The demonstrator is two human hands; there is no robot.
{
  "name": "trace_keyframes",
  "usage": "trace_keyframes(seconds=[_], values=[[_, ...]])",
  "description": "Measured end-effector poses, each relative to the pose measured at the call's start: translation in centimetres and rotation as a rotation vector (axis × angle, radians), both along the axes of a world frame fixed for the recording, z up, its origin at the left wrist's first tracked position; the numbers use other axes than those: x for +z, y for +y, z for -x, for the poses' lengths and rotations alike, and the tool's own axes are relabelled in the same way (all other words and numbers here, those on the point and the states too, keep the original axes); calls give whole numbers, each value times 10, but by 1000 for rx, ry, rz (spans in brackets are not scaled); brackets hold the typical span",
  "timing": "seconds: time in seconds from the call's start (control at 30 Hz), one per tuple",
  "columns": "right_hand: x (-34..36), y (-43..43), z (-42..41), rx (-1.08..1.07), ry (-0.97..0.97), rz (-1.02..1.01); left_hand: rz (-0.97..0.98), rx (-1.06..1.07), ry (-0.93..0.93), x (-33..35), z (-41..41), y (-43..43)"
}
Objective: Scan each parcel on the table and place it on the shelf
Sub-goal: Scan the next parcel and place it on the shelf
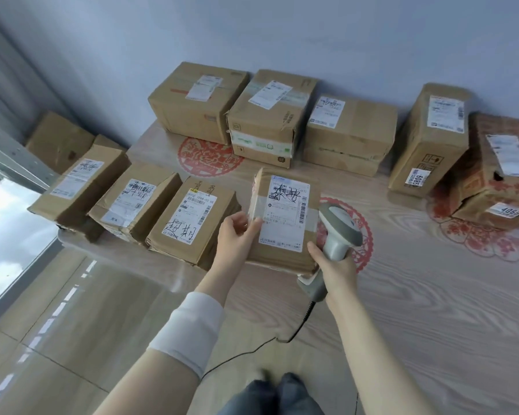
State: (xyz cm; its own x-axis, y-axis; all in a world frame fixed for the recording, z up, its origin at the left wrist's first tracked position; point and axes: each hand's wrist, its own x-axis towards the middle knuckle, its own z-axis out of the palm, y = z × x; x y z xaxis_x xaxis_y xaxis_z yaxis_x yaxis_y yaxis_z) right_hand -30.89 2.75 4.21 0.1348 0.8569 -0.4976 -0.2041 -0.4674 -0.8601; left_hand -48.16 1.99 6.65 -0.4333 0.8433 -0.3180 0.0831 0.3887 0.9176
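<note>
A flat brown parcel (pixel 285 217) with a white shipping label lies on the wooden table (pixel 432 295), near its front left part. My left hand (pixel 237 232) holds the parcel's left edge, thumb on top. My right hand (pixel 336 265) grips the handle of a grey barcode scanner (pixel 339 226), whose head hovers over the parcel's right side, facing the label. A black cable (pixel 252 348) runs down from the scanner's handle.
Three labelled parcels (pixel 189 217) (pixel 132 202) (pixel 78 190) lie in a row left of the held one. Several bigger boxes (pixel 267 118) (pixel 348 133) (pixel 432 139) stand along the wall. A grey metal shelf (pixel 15 157) is at the far left.
</note>
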Motion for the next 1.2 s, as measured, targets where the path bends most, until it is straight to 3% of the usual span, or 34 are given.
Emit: trace_keyframes(seconds=[0.1, 0.33, 0.47, 0.63, 0.83, 1.2], values=[[37, 4, -6, 22, 39, -100, -137, -90, -28, 24, -1, 2], [97, 0, 0, 25, 25, -312, -228, -323, -345, 53, 22, -2], [126, -6, -4, 56, -4, -374, -337, -247, -415, 63, 32, -1], [167, -8, -12, 59, -47, -439, -428, -204, -320, 86, 45, 11], [214, -22, 13, 316, -61, -527, -485, -235, -243, 103, 35, 20], [222, -27, 23, 362, -167, -468, -463, -233, -214, 105, 36, 22]])
